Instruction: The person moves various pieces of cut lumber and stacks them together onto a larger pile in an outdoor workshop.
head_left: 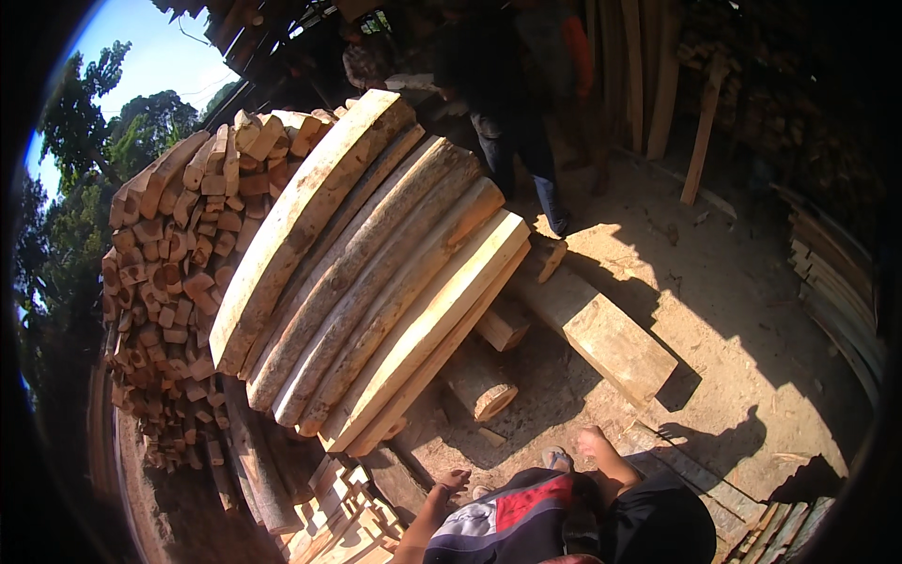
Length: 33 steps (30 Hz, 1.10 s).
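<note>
I stand beside a tall stack of rough sawn wooden slabs [376, 273] whose cut ends face me. My left hand [454, 481] hangs low by my hip with loose fingers and holds nothing. My right hand [592, 440] is also empty, fingers curled in, near my side above the dirt floor. Neither hand touches the wood. The nearest pieces are a short round log [481, 385] and the lower slab ends. My sandalled foot [556, 460] shows between my hands.
A thick squared beam [601, 334] lies on the sandy ground to the right. A wall of stacked offcut ends [174, 254] rises at left. Another person [521, 103] stands at the back under a shed roof. Planks lean at the rear [700, 141] and lie far right [836, 282].
</note>
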Available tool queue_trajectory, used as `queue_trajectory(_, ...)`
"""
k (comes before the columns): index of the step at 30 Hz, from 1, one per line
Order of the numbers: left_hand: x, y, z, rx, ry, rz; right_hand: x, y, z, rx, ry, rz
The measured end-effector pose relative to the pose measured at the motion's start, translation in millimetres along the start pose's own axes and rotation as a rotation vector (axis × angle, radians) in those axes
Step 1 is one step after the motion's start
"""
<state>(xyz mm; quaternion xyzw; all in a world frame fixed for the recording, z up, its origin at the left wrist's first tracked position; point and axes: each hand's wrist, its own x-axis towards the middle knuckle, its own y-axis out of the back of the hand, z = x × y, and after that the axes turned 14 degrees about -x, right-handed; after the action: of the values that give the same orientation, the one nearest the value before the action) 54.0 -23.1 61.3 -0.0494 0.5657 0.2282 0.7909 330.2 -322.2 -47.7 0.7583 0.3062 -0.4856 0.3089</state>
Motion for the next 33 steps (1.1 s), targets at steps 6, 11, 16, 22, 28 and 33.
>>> queue_trajectory(6, -8.6, 34.2, -39.7, -0.208, 0.06, 0.242, 10.1, 45.0, 19.5, -0.048, -0.013, 0.332)
queue_trajectory(11, -14.0, 22.5, -53.4, -0.044, 0.046, 0.197, 29.3, 55.2, 38.4, 0.073, 0.005, 0.29)
queue_trajectory(16, 28.6, 24.9, -84.3, -0.187, -0.031, 0.077, -2.9, 25.2, 21.2, 0.11, -0.013, 0.285)
queue_trajectory(22, 29.5, 14.0, -38.2, -0.282, -0.03, 0.1, 6.2, 5.2, 37.9, -0.048, 0.023, 0.157)
queue_trajectory(28, 26.2, 23.4, -58.7, -0.293, 0.002, 0.279, -5.2, 16.8, 4.3, -0.094, 0.072, 0.211)
queue_trajectory(33, 28.3, 53.6, -109.3, -0.143, -0.088, 0.228, -3.6, 47.7, -27.9, -0.026, 0.039, 0.16)
